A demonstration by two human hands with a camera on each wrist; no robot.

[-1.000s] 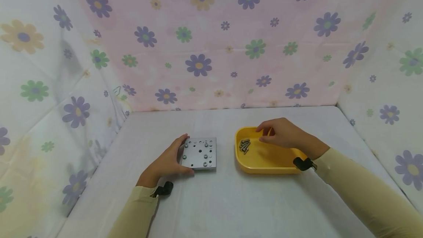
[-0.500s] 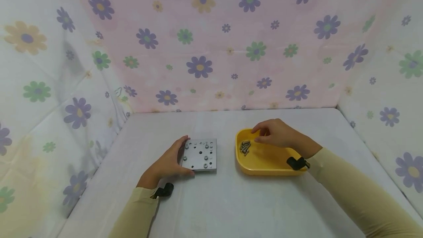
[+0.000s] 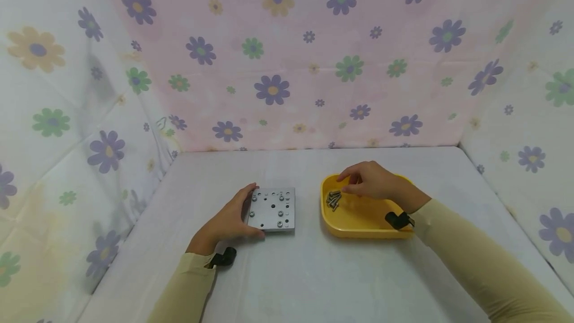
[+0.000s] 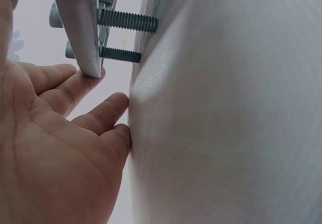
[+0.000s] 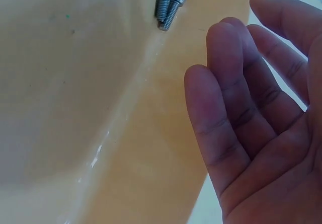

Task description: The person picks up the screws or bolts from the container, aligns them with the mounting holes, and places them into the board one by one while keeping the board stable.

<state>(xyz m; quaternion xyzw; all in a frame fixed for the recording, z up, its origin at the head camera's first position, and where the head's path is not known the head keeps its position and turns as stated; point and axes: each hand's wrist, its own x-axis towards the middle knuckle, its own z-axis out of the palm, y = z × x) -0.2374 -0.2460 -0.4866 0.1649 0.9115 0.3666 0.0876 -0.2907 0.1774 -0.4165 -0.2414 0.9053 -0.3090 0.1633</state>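
Both hands show below the middle of the head frame. My left hand [image 3: 230, 219] grips the metal plate [image 3: 269, 217] just left of centre, thumb at its lower left corner, fingertips at its upper left. Right of centre, my right hand [image 3: 375, 181] hangs over the yellow tray [image 3: 358, 234], fingers loosely bent and the thumb apart from them, near the loose bolts [image 3: 333, 201] lying in the tray's left part. Five bolt heads [image 3: 280, 213] stand on the plate among its holes; at the upper left of the left wrist frame, threaded shanks [image 4: 128, 20] stick out beneath it. At each beige sleeve [image 3: 475, 258] sits a small black device [image 3: 224, 257]. Beyond the white tabletop [image 3: 287, 273], pink flowered fabric [image 3: 291, 29] fills the top of the frame.
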